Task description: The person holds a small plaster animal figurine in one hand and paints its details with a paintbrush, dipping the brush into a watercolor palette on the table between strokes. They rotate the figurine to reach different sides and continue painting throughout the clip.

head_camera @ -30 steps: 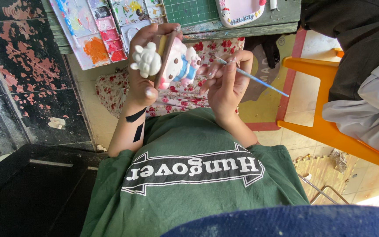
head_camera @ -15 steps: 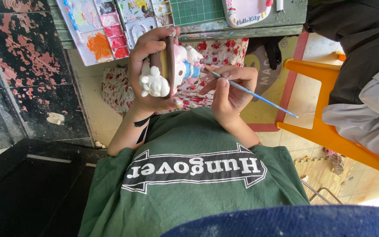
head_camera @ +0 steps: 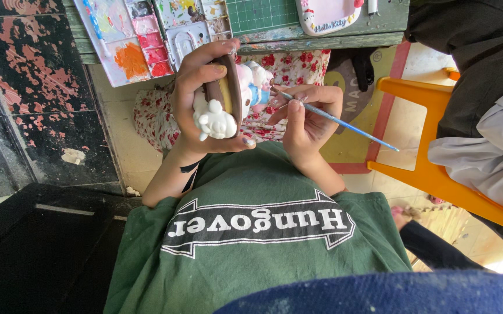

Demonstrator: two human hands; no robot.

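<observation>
My left hand [head_camera: 202, 99] grips a plaster figurine [head_camera: 228, 99], a brown oval plaque with white cartoon animals on it, turned edge-on toward me. One white animal [head_camera: 213, 119] sticks out below my fingers; pink and blue painted parts show on the far side. My right hand [head_camera: 306, 119] pinches a thin blue-handled paintbrush [head_camera: 344, 124], its tip touching the figurine's painted side near the blue patch. Both hands hover above my lap and green shirt.
A white paint palette [head_camera: 135, 40] with orange, red and pink paint lies on the green wooden table edge [head_camera: 321, 38], beside a green cutting mat [head_camera: 263, 13] and a pink cartoon tray [head_camera: 328, 14]. An orange plastic chair [head_camera: 437, 174] with a seated person stands at right.
My left hand has turned the figurine from face-on to edge-on. My right hand has brought the brush tip in against its painted side.
</observation>
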